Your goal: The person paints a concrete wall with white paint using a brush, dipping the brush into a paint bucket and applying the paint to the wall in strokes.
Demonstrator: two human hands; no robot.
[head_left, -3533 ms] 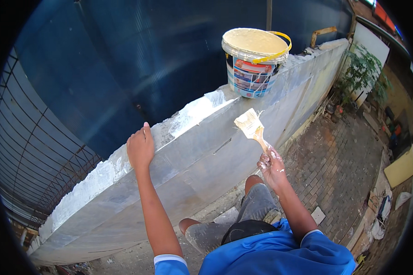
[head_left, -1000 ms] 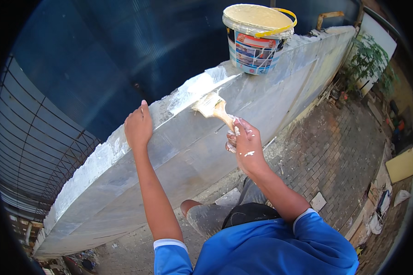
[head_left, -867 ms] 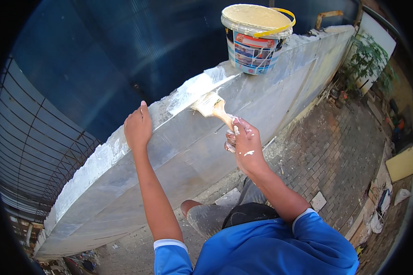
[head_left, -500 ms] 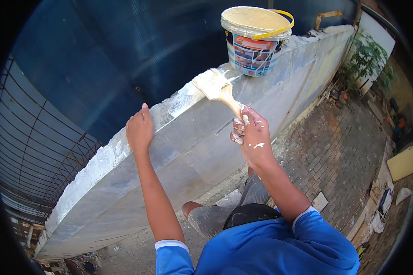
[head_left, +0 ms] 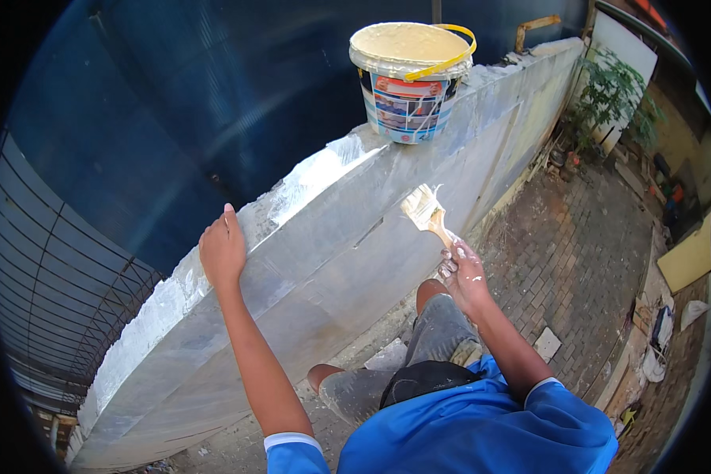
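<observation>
My right hand (head_left: 466, 276) is closed around the wooden handle of a flat paintbrush (head_left: 425, 210), held in front of the wall's near face. Its bristles are coated in creamy white paint and point up and left, apart from the wall. White paint spots my fingers and the back of this hand. My left hand (head_left: 222, 251) grips the top of the grey concrete wall (head_left: 332, 229), its fingers partly hidden over the far edge. A fresh white painted patch (head_left: 316, 183) lies between this hand and a paint bucket (head_left: 409, 87) standing on the wall top.
The bucket holds cream-coloured paint and has a yellow handle (head_left: 442, 69). Behind the wall rise dark blue sheeting (head_left: 174, 87) and a metal grille (head_left: 43, 261). Brick paving (head_left: 561, 261) lies to the right, with a leafy plant (head_left: 612, 91) and scattered debris beyond.
My right hand has lifted the brush off the wall top and drawn it down and right. My left hand keeps its place on the wall, while the view has shifted slightly.
</observation>
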